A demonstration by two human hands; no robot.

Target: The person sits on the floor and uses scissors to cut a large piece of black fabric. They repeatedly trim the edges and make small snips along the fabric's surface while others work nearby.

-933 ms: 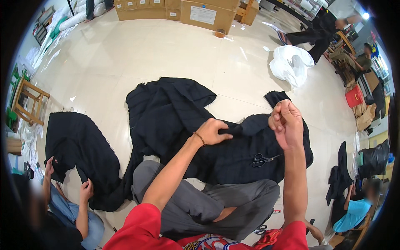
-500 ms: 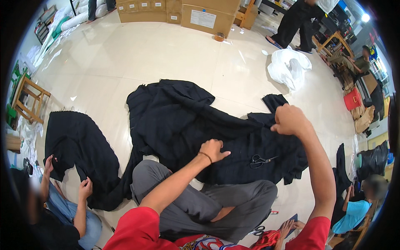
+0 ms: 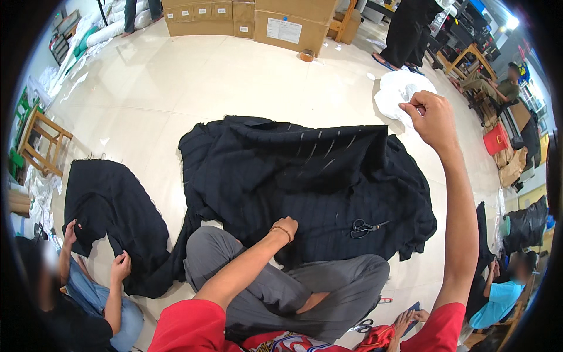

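A large black cloth (image 3: 264,176) lies spread in folds on the floor before my crossed legs. Its far right part stands up in a raised fold, which bears several short white dashes like stitches or chalk marks. My right hand (image 3: 431,117) is held high beyond that fold, thumb and fingers pinched together; whatever is between them is too small to see. Down by my knees my left hand (image 3: 285,229) is curled closed against the cloth, its fingertips hidden. Black-handled scissors (image 3: 366,227) rest on the cloth, to the right of my left hand.
At left, a person's hands (image 3: 120,267) hold another black cloth piece (image 3: 117,217). A white plastic bag (image 3: 393,97) lies beyond my right hand. Cardboard boxes (image 3: 287,29) and a tape roll (image 3: 307,56) are at the back. A wooden stool (image 3: 44,141) stands left.
My right hand has moved up and away from the cloth. The cloth's right part has risen, showing white dashes. My left hand has drawn nearer and curled closed.
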